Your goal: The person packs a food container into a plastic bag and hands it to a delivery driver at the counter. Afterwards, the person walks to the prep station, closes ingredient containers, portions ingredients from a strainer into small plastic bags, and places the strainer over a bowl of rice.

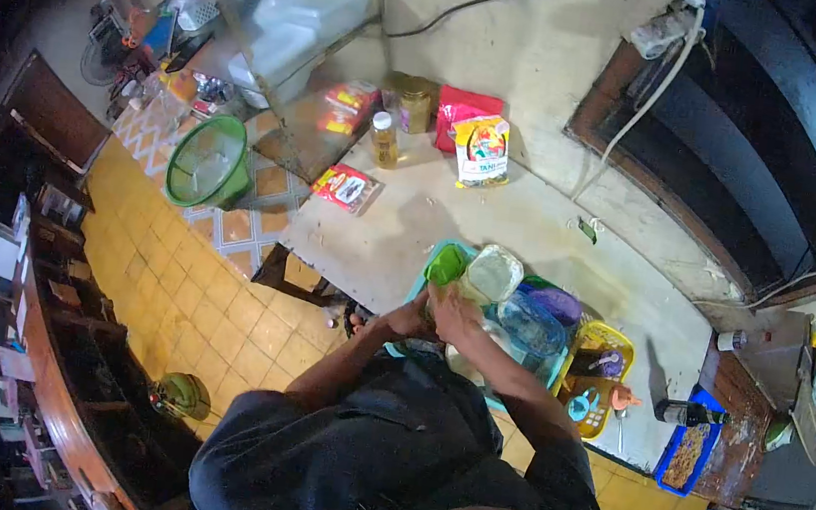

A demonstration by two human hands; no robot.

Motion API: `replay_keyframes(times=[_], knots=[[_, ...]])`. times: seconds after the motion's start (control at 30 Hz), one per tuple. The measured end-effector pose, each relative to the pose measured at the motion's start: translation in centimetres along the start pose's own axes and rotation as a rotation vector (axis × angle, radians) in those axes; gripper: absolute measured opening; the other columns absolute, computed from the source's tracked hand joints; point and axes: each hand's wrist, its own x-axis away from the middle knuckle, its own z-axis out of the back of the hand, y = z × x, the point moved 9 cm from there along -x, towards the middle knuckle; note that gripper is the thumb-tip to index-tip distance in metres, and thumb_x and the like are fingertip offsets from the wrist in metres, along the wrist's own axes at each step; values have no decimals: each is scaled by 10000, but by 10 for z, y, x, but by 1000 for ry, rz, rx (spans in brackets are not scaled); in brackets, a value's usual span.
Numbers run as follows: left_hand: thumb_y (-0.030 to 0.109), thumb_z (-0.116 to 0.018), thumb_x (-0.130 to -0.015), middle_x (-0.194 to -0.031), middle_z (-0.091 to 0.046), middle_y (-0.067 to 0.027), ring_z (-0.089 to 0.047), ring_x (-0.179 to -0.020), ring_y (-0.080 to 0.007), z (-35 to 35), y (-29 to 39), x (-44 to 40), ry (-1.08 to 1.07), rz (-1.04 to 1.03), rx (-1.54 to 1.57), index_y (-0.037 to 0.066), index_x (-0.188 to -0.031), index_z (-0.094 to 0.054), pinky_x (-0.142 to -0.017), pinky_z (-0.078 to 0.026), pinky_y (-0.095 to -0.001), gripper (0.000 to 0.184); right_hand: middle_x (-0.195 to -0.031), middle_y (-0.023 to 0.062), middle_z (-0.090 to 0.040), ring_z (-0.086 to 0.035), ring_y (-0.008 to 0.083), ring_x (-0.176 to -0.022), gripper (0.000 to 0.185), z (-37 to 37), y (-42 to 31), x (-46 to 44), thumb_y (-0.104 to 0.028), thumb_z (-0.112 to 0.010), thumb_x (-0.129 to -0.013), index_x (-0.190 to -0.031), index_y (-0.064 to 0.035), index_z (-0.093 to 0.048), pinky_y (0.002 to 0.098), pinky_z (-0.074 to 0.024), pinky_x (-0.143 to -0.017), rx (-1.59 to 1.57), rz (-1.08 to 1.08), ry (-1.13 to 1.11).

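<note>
Both hands meet over the left edge of a teal tray [556, 373] on the pale table. My left hand [408, 319] is at the tray's edge, its fingers largely hidden. My right hand [456, 316] lies against it, fingers bent round something I cannot make out. Just beyond the hands is a green cup [446, 263]. Beside it in the tray stand a clear container with a whitish look [493, 273], a clear bluish container [531, 323] and a purple one [555, 303].
A yellow basket [600, 337] with small items sits right of the tray, then a dark bottle [687, 414] and a blue tray [675, 477]. Farther back are a bottle [383, 141], a yellow-white packet [483, 153] and a red packet [346, 189]. A green basin [207, 164] stands left.
</note>
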Motion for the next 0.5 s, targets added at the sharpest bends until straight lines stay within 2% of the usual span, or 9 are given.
replay_keyframes(times=[0.03, 0.07, 0.1, 0.23, 0.33, 0.37, 0.4, 0.47, 0.5], knots=[[-70, -665, -690, -1203, -514, -198, -567, -994, -262, -3, -18, 7, -24, 191, 239, 118, -1421, 125, -803, -491, -385, 1093, -1233, 320, -428, -499, 417, -1102, 894, -39, 14, -2, -183, -755, -610, -1368, -93, -289, 467, -463, -858, -268, -81, -434], [-73, -665, -687, -1222, -501, -186, -559, -1005, -257, -11, -11, 16, -45, 379, 481, 127, -1423, 119, -805, -488, -384, 1093, -1233, 320, -428, -499, 417, -1102, 894, -31, 9, -2, -183, -755, -610, -1368, -93, -289, 467, -463, -858, -265, -73, -452], [-86, -643, -691, -1242, -477, -174, -564, -982, -254, -20, -74, 7, -113, 132, 592, 140, -1429, 93, -784, -489, -373, 1066, -1250, 312, -423, -490, 415, -1117, 876, -24, 8, -2, -178, -746, -624, -1368, -97, -291, 463, -457, -871, -200, -87, -438], [-134, -584, -688, -1098, -543, -175, -592, -903, -264, -23, -65, 5, -49, 130, 881, 133, -1427, 82, -725, -508, -352, 1030, -1325, 303, -356, -472, 416, -1142, 886, -14, -3, 12, -193, -758, -634, -1381, -181, -282, 464, -443, -895, -35, -7, -230], [-139, -591, -697, -1042, -559, -181, -607, -863, -263, -22, -51, 3, -24, 113, 631, 142, -1425, 88, -703, -518, -334, 1034, -1345, 295, -327, -475, 410, -1142, 862, -32, 3, 8, -201, -743, -658, -1385, -209, -279, 466, -439, -901, 2, 41, -152], [-157, -580, -711, -1077, -547, -190, -612, -844, -247, -15, -21, 13, -53, 367, 448, 142, -1423, 84, -706, -527, -320, 1018, -1360, 296, -304, -472, 407, -1148, 829, -50, 2, 11, -207, -718, -690, -1390, -218, -273, 467, -434, -908, 18, 31, -191], [-157, -580, -711, -1077, -547, -190, -612, -844, -247, -12, -18, 14, -63, 370, 437, 142, -1423, 84, -706, -527, -320, 1018, -1360, 296, -304, -472, 407, -1148, 829, -37, 1, 4, -207, -718, -690, -1390, -218, -273, 467, -434, -908, 12, 21, -183], [101, -706, -727, -1427, -265, -169, -327, -1271, -267, -23, -18, 21, -161, 503, 718, 38, -1425, -43, -1018, -326, -343, 965, -1366, 266, -318, -480, 385, -1147, 686, -23, 7, 0, -204, -609, -782, -1387, -237, -287, 462, -445, -894, -91, -152, -570], [71, -714, -713, -1389, -333, -173, -360, -1250, -261, -13, -14, 11, -100, 329, 559, 40, -1420, -75, -989, -371, -346, 954, -1357, 268, -327, -511, 376, -1113, 616, -35, 5, 0, -209, -531, -827, -1388, -252, -280, 453, -483, -828, 28, -78, -390]])
